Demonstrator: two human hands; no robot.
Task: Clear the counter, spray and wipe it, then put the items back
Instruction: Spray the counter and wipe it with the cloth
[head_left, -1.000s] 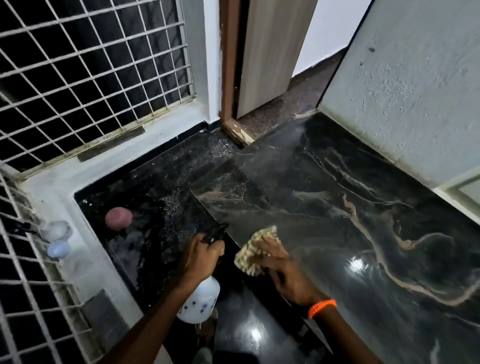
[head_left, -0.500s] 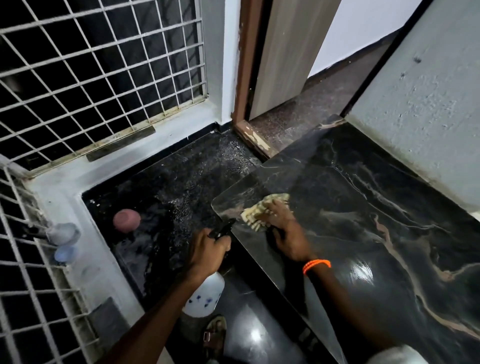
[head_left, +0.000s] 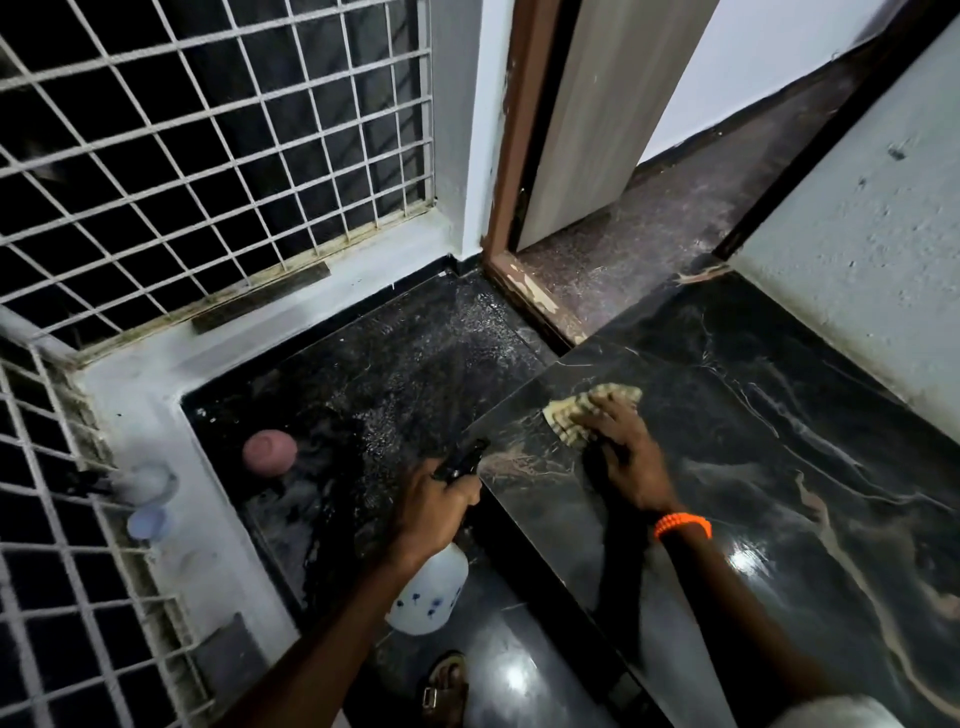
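Two hands work at the corner of the dark marbled table (head_left: 779, 467): the right hand (head_left: 623, 457) lies flat with spread fingers pressing a yellowish cloth (head_left: 576, 410) onto the slab near its far left corner. Beside the table edge and off the slab, the left hand (head_left: 431, 514) is curled round the black head of a white spray bottle (head_left: 428, 597), which hangs over the dark floor (head_left: 363, 395). A pink bowl (head_left: 269, 452) sits on that floor, well apart from both.
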